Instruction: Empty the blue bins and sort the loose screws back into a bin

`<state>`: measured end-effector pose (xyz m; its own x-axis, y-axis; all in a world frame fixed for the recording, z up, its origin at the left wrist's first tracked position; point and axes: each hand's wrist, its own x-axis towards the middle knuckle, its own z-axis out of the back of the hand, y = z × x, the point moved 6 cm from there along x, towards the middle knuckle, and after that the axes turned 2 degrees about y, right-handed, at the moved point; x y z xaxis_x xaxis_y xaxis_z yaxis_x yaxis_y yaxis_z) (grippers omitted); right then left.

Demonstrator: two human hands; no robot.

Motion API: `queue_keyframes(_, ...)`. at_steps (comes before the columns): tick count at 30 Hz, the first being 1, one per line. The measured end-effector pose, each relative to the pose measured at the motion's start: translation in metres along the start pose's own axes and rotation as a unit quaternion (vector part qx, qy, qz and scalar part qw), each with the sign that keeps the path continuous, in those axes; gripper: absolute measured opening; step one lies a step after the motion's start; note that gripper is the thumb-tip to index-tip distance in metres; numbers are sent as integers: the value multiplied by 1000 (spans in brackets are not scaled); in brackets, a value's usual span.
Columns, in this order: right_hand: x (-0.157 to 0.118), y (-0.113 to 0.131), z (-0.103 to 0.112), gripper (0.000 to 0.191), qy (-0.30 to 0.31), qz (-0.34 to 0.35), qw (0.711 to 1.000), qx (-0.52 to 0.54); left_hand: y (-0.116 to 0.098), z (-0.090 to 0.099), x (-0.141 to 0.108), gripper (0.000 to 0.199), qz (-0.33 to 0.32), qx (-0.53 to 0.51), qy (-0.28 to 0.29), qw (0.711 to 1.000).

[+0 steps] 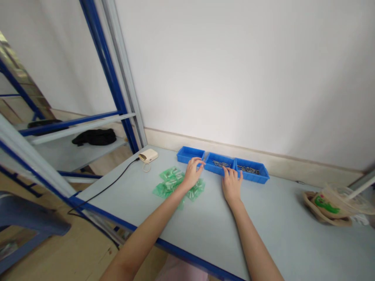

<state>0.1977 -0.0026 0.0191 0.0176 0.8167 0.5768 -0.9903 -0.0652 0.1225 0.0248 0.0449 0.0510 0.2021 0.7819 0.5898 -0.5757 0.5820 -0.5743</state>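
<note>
Three blue bins stand in a row against the wall. The left bin [190,155] shows a bare floor. Small metal pieces [220,164] lie in the middle bin, and more metal pieces [248,169] in the right one. My right hand [232,184] rests at the front rim of the middle bin, fingers apart, fingertips just over the edge. My left hand [193,172] hovers by the left bin with its fingers curved; whether anything is between its fingertips is too small to tell. Beneath and beside it lie green plastic bags [171,181] with small pieces inside.
A cream-coloured device [148,155] with a black cable [117,179] sits at the table's left. At the right stands a clear plastic container [334,201] in a brown holder. Blue and grey posts rise at the left, and a black cloth item [95,137] lies on a shelf beyond.
</note>
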Motion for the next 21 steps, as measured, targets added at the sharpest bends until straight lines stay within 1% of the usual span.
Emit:
queue_keyframes(2, -1, 7, 0, 40, 8, 32, 999, 19, -3, -7, -4, 14, 5, -8, 16, 1000)
queue_keyframes(5, -4, 17, 2, 36, 15, 71, 995, 64, 6, -10, -6, 15, 46, -4, 13, 999)
queue_keyframes(9, -8, 23, 4, 34, 9, 78, 992, 98, 28, -13, -11, 26, 115, -37, 16, 993)
queue_keyframes(13, -9, 26, 6, 35, 17, 79, 990, 112, 47, -17, -13, 45, 187, -115, 18, 975)
queue_keyframes(15, -9, 28, 9, 35, 19, 78, 990, 115, 53, -20, -12, 46, 214, -167, 31, 962)
queue_keyframes(17, -9, 30, 12, 36, 17, 79, 990, 117, 55, -22, -10, 43, 221, -212, 50, 951)
queue_keyframes(19, -10, 31, 14, 36, 10, 79, 989, 121, 60, -21, -9, 44, 238, -234, 40, 942)
queue_keyframes(21, -12, 33, 16, 37, 0, 81, 988, 128, 65, -18, -10, 48, 257, -227, 16, 939)
